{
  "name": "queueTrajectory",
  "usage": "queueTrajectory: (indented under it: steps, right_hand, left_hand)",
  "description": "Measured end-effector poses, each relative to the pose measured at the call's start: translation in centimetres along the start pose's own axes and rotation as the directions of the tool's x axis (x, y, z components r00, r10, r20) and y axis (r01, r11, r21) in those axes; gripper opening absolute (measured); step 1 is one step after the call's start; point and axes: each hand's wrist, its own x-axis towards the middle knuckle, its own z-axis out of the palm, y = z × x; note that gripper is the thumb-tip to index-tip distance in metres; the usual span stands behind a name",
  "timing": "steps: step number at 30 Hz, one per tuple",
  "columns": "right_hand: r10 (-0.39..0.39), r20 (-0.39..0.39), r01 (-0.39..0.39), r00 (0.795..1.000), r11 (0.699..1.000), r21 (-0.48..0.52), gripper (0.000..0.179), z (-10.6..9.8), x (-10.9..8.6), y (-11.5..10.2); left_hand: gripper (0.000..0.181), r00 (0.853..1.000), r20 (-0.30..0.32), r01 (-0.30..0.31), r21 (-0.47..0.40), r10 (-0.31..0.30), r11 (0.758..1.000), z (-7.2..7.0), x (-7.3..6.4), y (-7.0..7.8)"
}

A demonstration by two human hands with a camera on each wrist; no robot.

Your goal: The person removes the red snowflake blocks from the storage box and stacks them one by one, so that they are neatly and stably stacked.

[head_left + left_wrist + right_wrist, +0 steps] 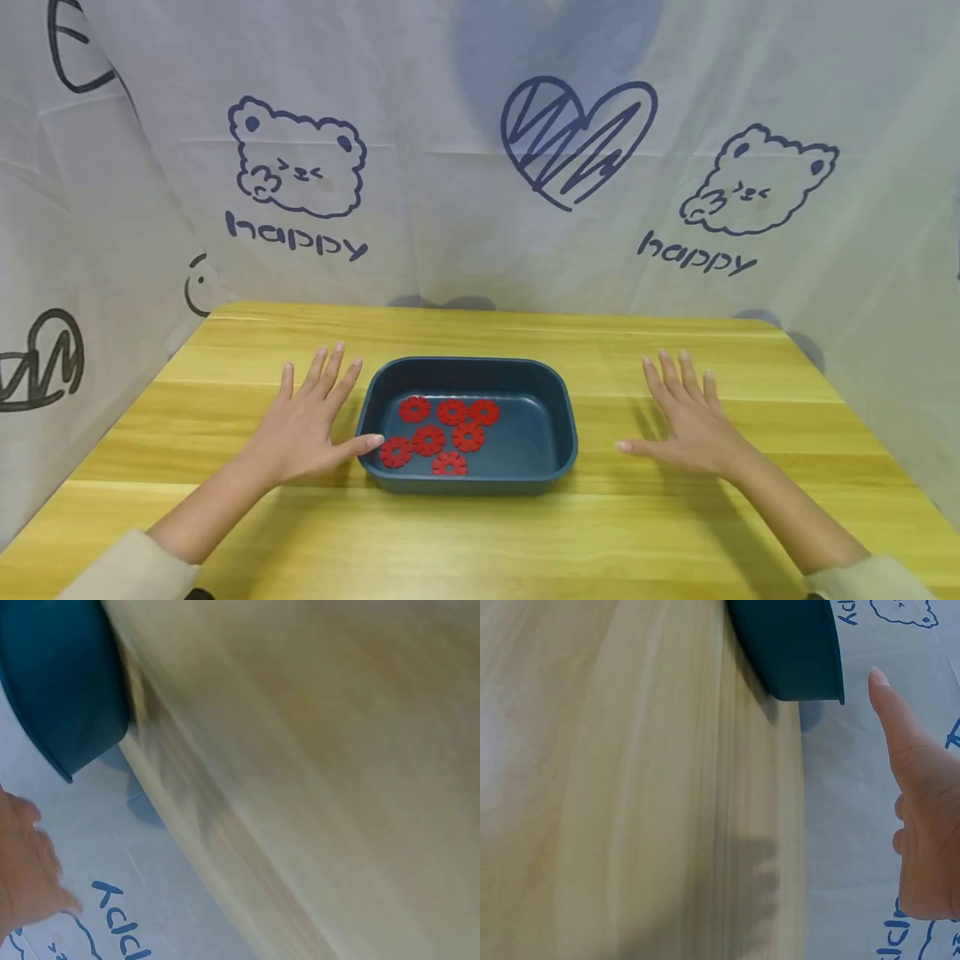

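A dark teal rectangular tub point(525, 482) stands on the wooden table, and several red notched discs point(428, 440) lie flat inside it, mostly toward its left half. My left hand point(303, 429) is spread at the tub's left side, its thumb tip over or against the rim; whether it touches I cannot tell. To the right of the tub, apart from it, my right hand point(686, 429) is spread with nothing in it. The left wrist view shows part of the left hand point(26, 862) near the tub's wall point(64, 682). In the right wrist view the right hand's thumb point(896, 720) points toward the tub point(791, 652).
The wooden table point(480, 550) has light yellow grain and extends to a white cloth point(435, 200) behind it. Dark drawings of bears, a heart and the word "happy" mark the cloth. Another cloth side hangs at the left.
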Motion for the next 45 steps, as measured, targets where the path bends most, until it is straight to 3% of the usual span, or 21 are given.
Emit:
queueTrajectory:
  steps: [5, 12, 23, 36, 45]
  right_hand:
    - [-0.028, -0.017, 0.029, 0.999, 0.996, 0.079, 0.109, -0.4, 0.8, -0.6]
    - [-0.047, -0.023, 0.051, 0.999, 0.973, 0.225, 0.103, -1.0, 2.2, -2.1]
    - [-0.11, -0.131, 0.143, 0.985, 0.948, 0.284, 0.079, -1.3, 4.3, -4.9]
    - [-0.07, -0.091, 0.108, 0.993, 0.833, 0.543, 0.063, -0.4, 7.0, -8.9]
    - [-0.032, -0.046, 0.053, 0.998, 0.793, 0.606, 0.054, 1.7, 8.2, -10.8]
  left_hand:
    - [0.101, 0.998, 0.061, -0.024, -0.119, 0.031, 0.993, -0.7, 0.1, 0.6]
    - [0.107, 0.993, 0.096, -0.062, -0.109, 0.073, 0.992, -1.2, 0.0, 1.3]
    - [0.113, 0.978, 0.205, -0.001, -0.127, 0.027, 0.992, -1.6, -0.1, 2.1]
    - [0.118, 0.967, 0.251, -0.004, -0.1, 0.03, 0.995, -2.2, 0.4, 2.6]
    - [0.12, 0.959, 0.283, 0.002, -0.085, 0.022, 0.996, -2.5, 0.6, 2.8]
